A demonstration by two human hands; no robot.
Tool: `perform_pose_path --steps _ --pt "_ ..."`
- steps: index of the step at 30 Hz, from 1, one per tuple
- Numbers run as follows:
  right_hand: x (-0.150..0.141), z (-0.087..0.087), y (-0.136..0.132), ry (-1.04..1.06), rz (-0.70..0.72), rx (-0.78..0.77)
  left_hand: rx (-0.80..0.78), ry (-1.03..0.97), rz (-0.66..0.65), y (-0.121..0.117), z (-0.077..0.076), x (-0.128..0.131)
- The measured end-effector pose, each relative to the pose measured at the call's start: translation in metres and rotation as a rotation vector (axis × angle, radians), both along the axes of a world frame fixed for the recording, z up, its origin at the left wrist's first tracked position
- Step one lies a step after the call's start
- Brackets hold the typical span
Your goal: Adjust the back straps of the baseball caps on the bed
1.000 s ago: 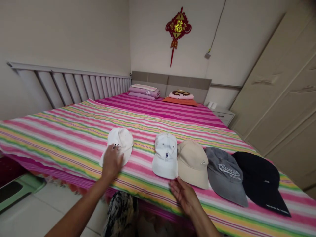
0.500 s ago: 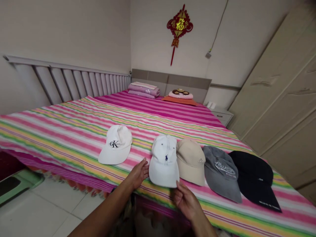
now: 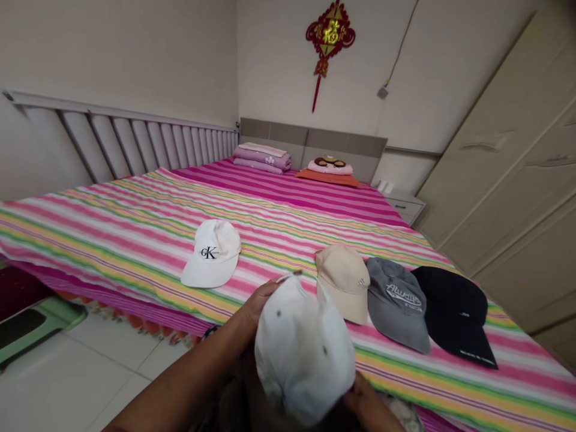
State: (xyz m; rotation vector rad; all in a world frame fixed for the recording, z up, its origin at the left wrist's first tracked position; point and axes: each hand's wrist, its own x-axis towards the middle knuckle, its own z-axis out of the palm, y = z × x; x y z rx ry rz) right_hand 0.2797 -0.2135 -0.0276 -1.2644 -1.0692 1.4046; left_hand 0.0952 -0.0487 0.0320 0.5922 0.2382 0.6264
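A white baseball cap is lifted off the bed's front edge, close to me, its back opening strap upward and away from me. My left hand grips its left upper edge, with the fingers hidden behind the cloth. At its lower right side, my right hand holds it, partly hidden and blurred. Another white cap with black letters lies to the left on the striped sheet. To the right rest a beige cap, a grey cap and a black cap, side by side.
The bed has a striped cover, with folded purple bedding and a pink pillow at the headboard. A green stool stands at the lower left. A nightstand and wardrobe doors are on the right.
Both hands have taken the white cap from beside the beige one, raised it off the bed and drawn it nearer, turning its back opening up. The other caps stay put.
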Motion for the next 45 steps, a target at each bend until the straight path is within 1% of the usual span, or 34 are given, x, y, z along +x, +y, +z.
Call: perform_pose_path --steps 1,3,4,5,7,9,11,13,15,17,21,26,28,31,33,35,36,37,40,41,42,43,44,45 --pt "0.001 0.017 0.001 0.014 -0.019 0.018 0.046 0.002 -0.006 -0.007 0.006 0.002" --pt "0.001 0.05 0.006 0.154 -0.051 0.067 0.105 0.033 -0.06 -0.02 0.016 0.007" --pt "-0.001 0.064 0.009 0.208 -0.038 0.112 0.128 0.047 -0.099 -0.026 0.021 0.009" --pt "-0.003 0.076 0.012 0.216 -0.025 0.159 0.149 0.062 -0.129 -0.03 0.024 0.011" --pt "-0.009 0.093 0.018 0.165 -0.011 0.199 0.188 0.111 -0.161 -0.036 0.029 0.014" --pt "-0.015 0.1 0.021 0.115 -0.045 0.203 0.23 0.16 -0.18 -0.039 0.033 0.014" --pt "-0.021 0.102 0.023 0.107 -0.084 0.204 0.276 0.206 -0.203 -0.041 0.036 0.012" --pt "-0.024 0.102 0.022 0.113 -0.076 0.21 0.319 0.247 -0.236 -0.043 0.041 0.009" --pt "-0.025 0.102 0.021 0.121 -0.056 0.22 0.321 0.279 -0.242 -0.046 0.045 0.007" --pt "-0.026 0.103 0.021 0.138 -0.054 0.233 0.291 0.286 -0.233 -0.05 0.047 0.006" --pt "-0.03 0.106 0.02 0.191 -0.086 0.243 0.246 0.265 -0.203 -0.057 0.046 0.01" --pt "-0.043 0.113 0.018 0.228 -0.095 0.265 0.293 0.239 -0.187 -0.061 0.041 0.016" --pt "-0.045 0.116 0.017 0.276 -0.136 0.287 0.289 0.227 -0.152 -0.06 0.042 0.015" --pt "-0.037 0.119 0.019 0.377 -0.273 0.291 0.276 0.152 -0.079 -0.054 0.045 0.009" --pt "-0.025 0.116 0.023 0.475 -0.38 0.256 0.283 0.091 -0.016 -0.049 0.046 0.004" --pt "-0.013 0.109 0.026 0.53 -0.426 0.225 0.276 0.057 0.03 -0.046 0.047 0.001" --pt "-0.009 0.104 0.027 0.524 -0.397 0.203 0.265 0.05 0.049 -0.046 0.048 0.001" --pt "-0.008 0.098 0.028 0.499 -0.329 0.174 0.255 0.046 0.058 -0.045 0.048 0.0" --pt "-0.013 0.081 0.025 0.43 0.02 0.028 0.229 0.034 0.087 -0.044 0.051 0.0" --pt "-0.017 0.076 0.023 0.428 0.112 -0.022 0.221 0.038 0.101 -0.042 0.053 0.0" --pt "-0.022 0.072 0.022 0.438 0.158 -0.051 0.211 0.049 0.108 -0.038 0.054 -0.001" --pt "-0.025 0.07 0.02 0.457 0.153 -0.057 0.198 0.063 0.109 -0.033 0.054 -0.003" --pt "-0.028 0.069 0.019 0.482 0.102 -0.045 0.177 0.077 0.105 -0.028 0.053 -0.006" --pt "-0.03 0.07 0.019 0.504 0.02 -0.02 0.147 0.085 0.094 -0.021 0.051 -0.009"
